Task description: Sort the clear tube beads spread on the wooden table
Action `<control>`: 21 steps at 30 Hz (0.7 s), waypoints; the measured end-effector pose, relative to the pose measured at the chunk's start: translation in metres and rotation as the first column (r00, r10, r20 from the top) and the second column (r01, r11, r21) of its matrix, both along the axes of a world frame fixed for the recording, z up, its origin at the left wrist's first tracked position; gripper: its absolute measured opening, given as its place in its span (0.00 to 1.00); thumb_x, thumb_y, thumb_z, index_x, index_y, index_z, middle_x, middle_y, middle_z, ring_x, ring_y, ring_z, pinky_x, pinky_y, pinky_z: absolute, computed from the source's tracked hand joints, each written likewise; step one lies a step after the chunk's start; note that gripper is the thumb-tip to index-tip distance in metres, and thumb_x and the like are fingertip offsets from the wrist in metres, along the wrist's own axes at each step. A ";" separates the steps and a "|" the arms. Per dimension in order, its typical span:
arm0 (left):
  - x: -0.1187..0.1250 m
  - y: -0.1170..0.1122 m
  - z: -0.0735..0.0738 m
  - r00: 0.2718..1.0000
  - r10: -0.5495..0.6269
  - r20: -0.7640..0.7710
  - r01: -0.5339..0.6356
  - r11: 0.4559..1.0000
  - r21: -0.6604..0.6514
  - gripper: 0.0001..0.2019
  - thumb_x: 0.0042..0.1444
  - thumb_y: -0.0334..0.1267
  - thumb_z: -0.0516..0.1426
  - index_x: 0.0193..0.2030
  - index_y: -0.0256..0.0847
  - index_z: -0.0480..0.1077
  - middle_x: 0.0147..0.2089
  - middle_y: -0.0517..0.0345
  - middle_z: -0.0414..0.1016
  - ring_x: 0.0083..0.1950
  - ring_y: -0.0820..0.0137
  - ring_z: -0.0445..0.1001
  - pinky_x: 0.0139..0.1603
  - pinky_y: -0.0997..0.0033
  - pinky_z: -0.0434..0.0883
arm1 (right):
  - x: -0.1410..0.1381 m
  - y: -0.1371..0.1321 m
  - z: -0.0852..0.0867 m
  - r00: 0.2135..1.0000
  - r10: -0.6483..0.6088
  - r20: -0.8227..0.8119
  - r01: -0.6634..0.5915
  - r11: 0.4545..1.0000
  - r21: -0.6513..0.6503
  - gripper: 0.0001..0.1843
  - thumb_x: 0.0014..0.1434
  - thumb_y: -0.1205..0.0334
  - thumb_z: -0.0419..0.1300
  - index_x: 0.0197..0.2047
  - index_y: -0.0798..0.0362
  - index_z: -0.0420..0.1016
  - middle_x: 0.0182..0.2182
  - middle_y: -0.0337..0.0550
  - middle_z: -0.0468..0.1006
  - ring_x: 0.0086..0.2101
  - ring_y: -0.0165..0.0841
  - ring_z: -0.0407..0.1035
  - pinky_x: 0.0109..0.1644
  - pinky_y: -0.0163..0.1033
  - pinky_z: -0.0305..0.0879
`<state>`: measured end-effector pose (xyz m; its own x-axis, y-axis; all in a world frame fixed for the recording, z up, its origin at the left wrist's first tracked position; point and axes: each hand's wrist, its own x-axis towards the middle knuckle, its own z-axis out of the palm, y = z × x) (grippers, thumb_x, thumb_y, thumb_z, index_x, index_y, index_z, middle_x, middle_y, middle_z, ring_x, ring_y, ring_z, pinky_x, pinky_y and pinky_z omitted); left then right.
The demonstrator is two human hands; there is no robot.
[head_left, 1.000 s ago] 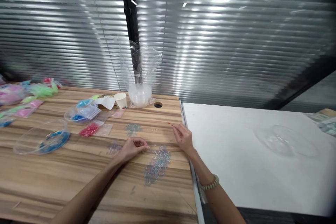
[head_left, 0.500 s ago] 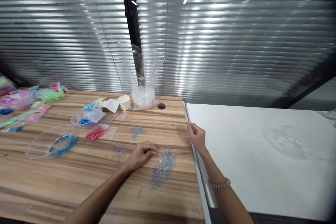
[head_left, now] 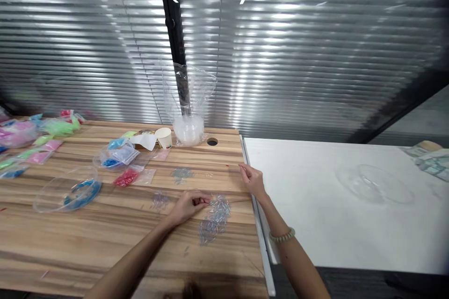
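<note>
Left hand [head_left: 191,205] and right hand [head_left: 253,181] are pinched nearly closed — any hold is too small to tell. Clear beads [head_left: 215,217] lie just right of the left hand — a purplish cluster [head_left: 160,200] to its left

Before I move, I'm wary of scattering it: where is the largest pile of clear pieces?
In the head view, the largest pile lies below centre on the wooden table, just right of the left hand.

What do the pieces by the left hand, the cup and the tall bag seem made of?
Pieces: glossy plastic or glass, glinting and translucent. Cup: probably matt paper, pale and opaque. Tall bag: likely thin plastic film, creased and see-through.
</note>
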<state>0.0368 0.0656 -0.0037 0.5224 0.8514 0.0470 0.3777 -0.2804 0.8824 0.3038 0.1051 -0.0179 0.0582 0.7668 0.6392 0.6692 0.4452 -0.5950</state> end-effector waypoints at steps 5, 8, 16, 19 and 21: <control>-0.014 0.010 -0.003 0.996 0.017 0.084 -0.007 0.993 -0.117 0.16 0.49 0.43 0.62 0.42 0.34 0.74 0.36 0.52 0.74 0.34 0.71 0.70 0.35 0.74 0.67 | -0.002 -0.003 0.001 0.999 0.030 0.012 -0.030 0.999 -0.018 0.16 0.61 0.59 0.49 0.40 0.56 0.76 0.25 0.43 0.78 0.20 0.29 0.66 0.27 0.35 0.65; -0.025 0.018 0.000 1.000 -0.006 -0.018 0.006 1.000 -0.018 0.22 0.43 0.43 0.66 0.45 0.35 0.73 0.39 0.52 0.72 0.36 0.70 0.69 0.34 0.74 0.66 | -0.003 -0.005 0.003 1.000 0.027 0.011 -0.027 0.999 -0.026 0.17 0.62 0.59 0.49 0.40 0.56 0.76 0.24 0.43 0.77 0.21 0.30 0.67 0.29 0.36 0.66; -0.018 0.016 0.006 0.986 -0.095 -0.134 0.111 0.988 0.112 0.20 0.46 0.44 0.65 0.45 0.38 0.73 0.40 0.54 0.70 0.37 0.71 0.67 0.39 0.72 0.66 | -0.005 -0.006 0.005 0.999 0.046 0.009 -0.045 0.998 -0.045 0.16 0.61 0.58 0.49 0.39 0.56 0.76 0.29 0.45 0.79 0.24 0.31 0.69 0.32 0.36 0.67; -0.017 0.013 0.005 0.990 -0.054 -0.131 0.070 0.990 0.126 0.22 0.46 0.44 0.65 0.48 0.37 0.71 0.39 0.54 0.70 0.37 0.70 0.67 0.40 0.72 0.66 | -0.006 -0.004 0.004 0.999 0.047 -0.003 -0.048 0.998 -0.044 0.16 0.62 0.59 0.49 0.40 0.56 0.76 0.31 0.46 0.79 0.26 0.31 0.70 0.33 0.37 0.67; -0.016 0.012 0.004 0.992 0.043 -0.116 -0.025 0.988 0.155 0.21 0.51 0.43 0.62 0.50 0.37 0.69 0.38 0.54 0.69 0.37 0.70 0.68 0.39 0.71 0.67 | -0.007 -0.003 0.004 0.999 0.051 -0.011 -0.051 0.998 -0.043 0.16 0.62 0.59 0.49 0.40 0.56 0.76 0.30 0.46 0.79 0.26 0.32 0.71 0.33 0.37 0.68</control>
<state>0.0205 0.0778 -0.0002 0.5031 0.8562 0.1177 0.4885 -0.3941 0.7785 0.2971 0.1023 -0.0144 0.0246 0.7960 0.6048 0.6401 0.4521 -0.6211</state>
